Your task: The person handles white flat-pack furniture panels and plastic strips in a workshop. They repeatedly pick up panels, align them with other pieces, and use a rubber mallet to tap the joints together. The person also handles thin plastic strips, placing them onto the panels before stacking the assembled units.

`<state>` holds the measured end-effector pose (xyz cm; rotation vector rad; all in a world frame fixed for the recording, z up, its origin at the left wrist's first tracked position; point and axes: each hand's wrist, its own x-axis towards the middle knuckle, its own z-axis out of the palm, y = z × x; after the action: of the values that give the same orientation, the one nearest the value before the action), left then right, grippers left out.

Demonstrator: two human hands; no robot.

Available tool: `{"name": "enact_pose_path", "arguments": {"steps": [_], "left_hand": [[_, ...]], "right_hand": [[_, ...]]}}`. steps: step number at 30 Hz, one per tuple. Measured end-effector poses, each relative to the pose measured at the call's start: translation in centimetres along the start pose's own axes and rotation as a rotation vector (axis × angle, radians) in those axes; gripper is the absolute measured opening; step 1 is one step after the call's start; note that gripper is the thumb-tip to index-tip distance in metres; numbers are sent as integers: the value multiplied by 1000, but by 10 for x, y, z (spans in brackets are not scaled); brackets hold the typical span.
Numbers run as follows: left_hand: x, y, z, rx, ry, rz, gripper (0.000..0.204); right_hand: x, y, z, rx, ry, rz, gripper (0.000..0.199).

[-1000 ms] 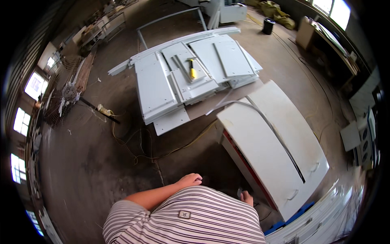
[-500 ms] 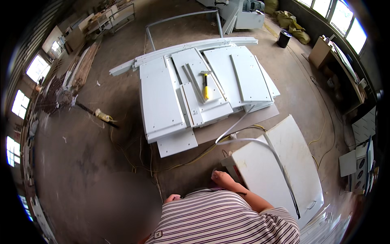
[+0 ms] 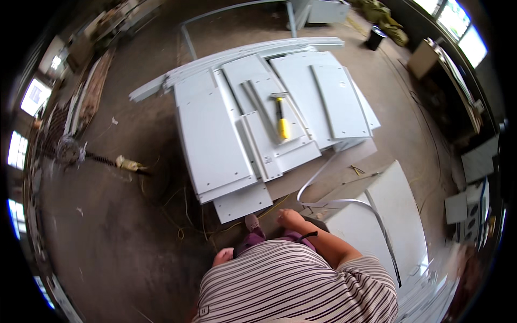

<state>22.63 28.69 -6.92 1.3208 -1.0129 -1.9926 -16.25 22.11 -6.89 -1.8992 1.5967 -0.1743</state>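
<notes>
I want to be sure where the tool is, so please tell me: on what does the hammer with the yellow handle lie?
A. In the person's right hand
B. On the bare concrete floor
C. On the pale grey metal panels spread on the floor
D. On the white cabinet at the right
C: the hammer lies flat on the grey panels, far from the right hand and the white cabinet.

The right hand (image 3: 291, 219) is reaching forward with its forearm extended, while the left hand (image 3: 222, 256) is hanging low beside the body.
</notes>
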Motion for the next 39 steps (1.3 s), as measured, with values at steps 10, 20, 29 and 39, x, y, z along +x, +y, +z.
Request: {"name": "enact_pose_path", "arguments": {"steps": [10, 20, 29, 39], "left_hand": [[201, 58, -134, 614, 571, -159, 47], [313, 58, -156, 658, 835, -206, 42], [281, 81, -171, 42, 789, -232, 35], [164, 128, -72, -152, 605, -263, 32]], "right_hand": [[177, -1, 7, 224, 116, 64, 46], [267, -9, 34, 346, 298, 342, 30], [271, -2, 7, 665, 5, 435, 43], [211, 15, -81, 1097, -508, 564, 30]]}}
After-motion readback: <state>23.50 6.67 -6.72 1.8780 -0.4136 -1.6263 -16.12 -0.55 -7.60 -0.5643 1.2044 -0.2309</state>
